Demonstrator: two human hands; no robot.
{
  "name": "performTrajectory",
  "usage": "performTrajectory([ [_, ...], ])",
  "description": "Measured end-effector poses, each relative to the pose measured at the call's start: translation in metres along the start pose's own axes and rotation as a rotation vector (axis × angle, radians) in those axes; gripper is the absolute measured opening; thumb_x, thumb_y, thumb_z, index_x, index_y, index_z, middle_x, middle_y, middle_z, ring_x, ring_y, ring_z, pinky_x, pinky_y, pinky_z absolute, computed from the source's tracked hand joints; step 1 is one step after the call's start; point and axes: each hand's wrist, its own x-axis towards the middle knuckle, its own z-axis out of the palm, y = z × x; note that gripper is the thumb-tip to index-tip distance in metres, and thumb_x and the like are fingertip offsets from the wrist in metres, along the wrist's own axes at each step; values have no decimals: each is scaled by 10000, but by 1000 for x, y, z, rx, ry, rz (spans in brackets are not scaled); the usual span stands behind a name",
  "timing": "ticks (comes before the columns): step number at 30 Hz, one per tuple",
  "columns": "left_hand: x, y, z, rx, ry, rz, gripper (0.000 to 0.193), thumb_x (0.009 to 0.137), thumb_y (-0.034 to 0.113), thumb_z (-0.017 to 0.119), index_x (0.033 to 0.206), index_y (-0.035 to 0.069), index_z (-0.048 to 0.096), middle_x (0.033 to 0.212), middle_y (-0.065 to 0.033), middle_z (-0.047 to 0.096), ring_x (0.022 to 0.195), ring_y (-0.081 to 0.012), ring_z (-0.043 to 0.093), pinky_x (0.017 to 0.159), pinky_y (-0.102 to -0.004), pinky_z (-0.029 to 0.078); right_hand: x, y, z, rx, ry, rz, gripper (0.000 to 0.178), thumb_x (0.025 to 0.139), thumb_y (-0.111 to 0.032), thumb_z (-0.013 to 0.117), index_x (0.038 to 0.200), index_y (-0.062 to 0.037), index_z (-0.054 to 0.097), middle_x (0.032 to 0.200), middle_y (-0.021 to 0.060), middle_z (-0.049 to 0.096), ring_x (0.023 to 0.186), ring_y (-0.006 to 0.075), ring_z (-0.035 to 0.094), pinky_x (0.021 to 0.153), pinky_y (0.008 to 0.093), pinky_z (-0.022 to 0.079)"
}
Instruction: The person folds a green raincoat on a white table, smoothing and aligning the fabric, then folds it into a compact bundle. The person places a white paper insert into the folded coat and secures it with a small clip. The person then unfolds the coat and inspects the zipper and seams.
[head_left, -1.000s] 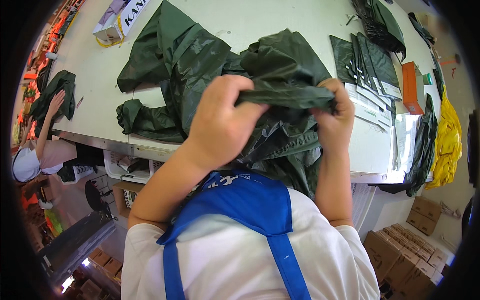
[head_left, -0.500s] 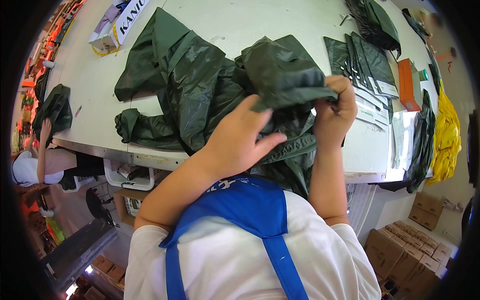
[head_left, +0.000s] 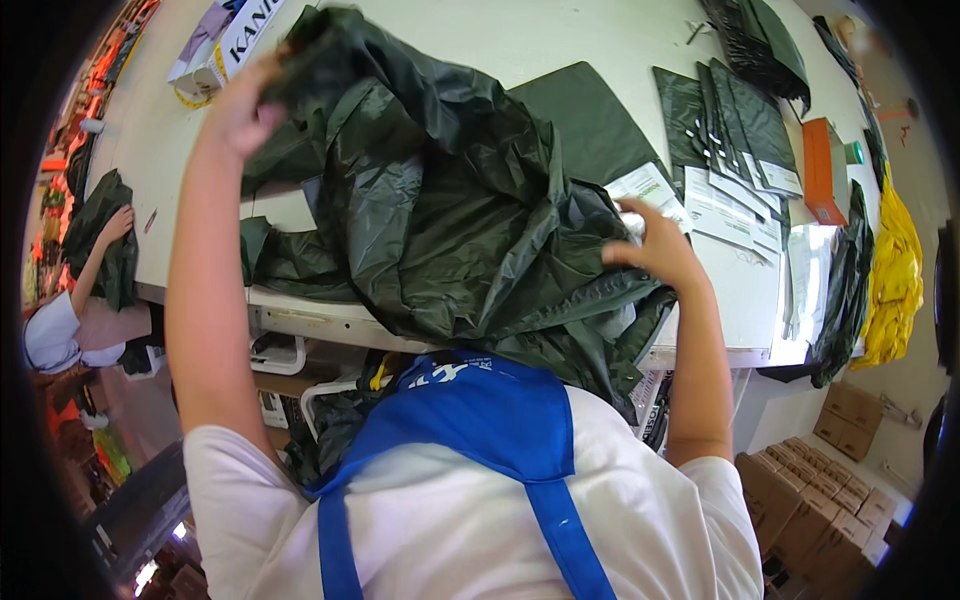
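A crumpled dark green garment of thin, shiny fabric [head_left: 450, 200] spreads over the table in front of me, part of it hanging over the near edge. My left hand [head_left: 245, 105] reaches far forward on the left, its slightly blurred fingers closed on the garment's raised far edge. At the garment's right side, my right hand [head_left: 660, 245] has thumb and fingers apart and grips nothing. Behind the garment lies a flat dark green pouch [head_left: 590, 115]. Next to my right hand is a white printed sheet [head_left: 650, 190].
Flat dark green pouches with white labels [head_left: 735, 130] lie at the right, beside an orange box [head_left: 823, 170]. An open white box [head_left: 225, 50] stands at the far left. Yellow fabric [head_left: 895, 270] hangs at the right. Another person [head_left: 75, 320] handles dark green fabric at the left.
My left hand has moved far forward and left, pulling the garment out wide. My right hand has let go of the fabric and opened. The flat pouch behind is now more exposed.
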Motion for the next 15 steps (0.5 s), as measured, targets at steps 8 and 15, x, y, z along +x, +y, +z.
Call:
performTrajectory([
  [8, 1, 33, 63, -3, -228, 395, 822, 854, 428, 649, 1496, 165, 206, 1547, -168, 163, 1395, -393, 206, 1130, -448, 206, -16, 101, 3, 342, 273, 282, 253, 757, -68, 654, 1006, -37, 623, 778, 77, 622, 718, 150, 556, 677, 289, 456],
  [15, -78, -160, 44, 432, 240, -26, 657, 792, 324, 733, 1281, -11, 450, 1232, -186, 517, 1119, -227, 504, 968, -370, 406, 8, 265, -83, -47, 528, 376, 424, 855, -257, 630, 1178, 9, 563, 1089, 161, 632, 1022, 245, 595, 879, 335, 453],
])
